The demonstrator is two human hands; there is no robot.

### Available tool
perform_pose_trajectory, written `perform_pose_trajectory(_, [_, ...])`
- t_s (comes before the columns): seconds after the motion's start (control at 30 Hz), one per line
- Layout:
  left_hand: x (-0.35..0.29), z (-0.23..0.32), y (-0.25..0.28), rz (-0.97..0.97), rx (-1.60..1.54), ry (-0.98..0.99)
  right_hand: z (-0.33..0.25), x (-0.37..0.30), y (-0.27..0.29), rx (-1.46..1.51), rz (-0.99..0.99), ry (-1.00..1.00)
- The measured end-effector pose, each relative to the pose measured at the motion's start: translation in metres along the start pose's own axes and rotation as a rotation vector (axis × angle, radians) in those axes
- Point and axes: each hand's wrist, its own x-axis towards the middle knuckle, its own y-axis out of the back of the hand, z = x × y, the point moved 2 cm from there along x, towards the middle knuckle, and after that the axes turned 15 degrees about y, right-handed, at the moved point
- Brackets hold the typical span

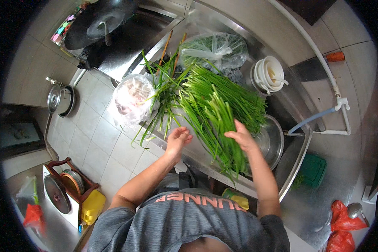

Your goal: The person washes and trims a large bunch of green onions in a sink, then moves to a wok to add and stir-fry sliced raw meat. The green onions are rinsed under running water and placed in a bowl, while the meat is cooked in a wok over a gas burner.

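Long green garlic chives [227, 92] lie in a thick heap on the steel counter in front of me. My right hand [242, 136] is around a bunch of garlic chives [219, 119] at the near side of the heap, its thumb showing and its other fingers partly hidden by the stalks. To the left, my left hand [179, 141] hovers near the counter's front edge, fingers loosely bent and apart, holding nothing. Loose chive scraps [168, 98] are scattered beyond it, some hanging over the edge. Beside them is a clear plastic bag [133, 100] with pale contents.
A knotted clear bag of greens [214, 48] lies behind the heap. Stacked white bowls [268, 75] stand at its right, and a steel basin [273, 140] sits beside my right forearm. A wok [98, 25] rests on the stove at the far left. A white pipe [323, 63] runs along the wall.
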Motion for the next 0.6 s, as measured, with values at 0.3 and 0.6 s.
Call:
perform_pose_trajectory(0.3, [0.014, 0.009, -0.062, -0.190, -0.176, 0.156, 0.042, 0.020, -0.046, -0.008, 0.117, 0.140])
perform_pose_trajectory(0.6, [-0.035, -0.010, -0.134, -0.310, -0.019, 0.048, -0.015, -0.054, 0.008, 0.177, 0.297, 0.114])
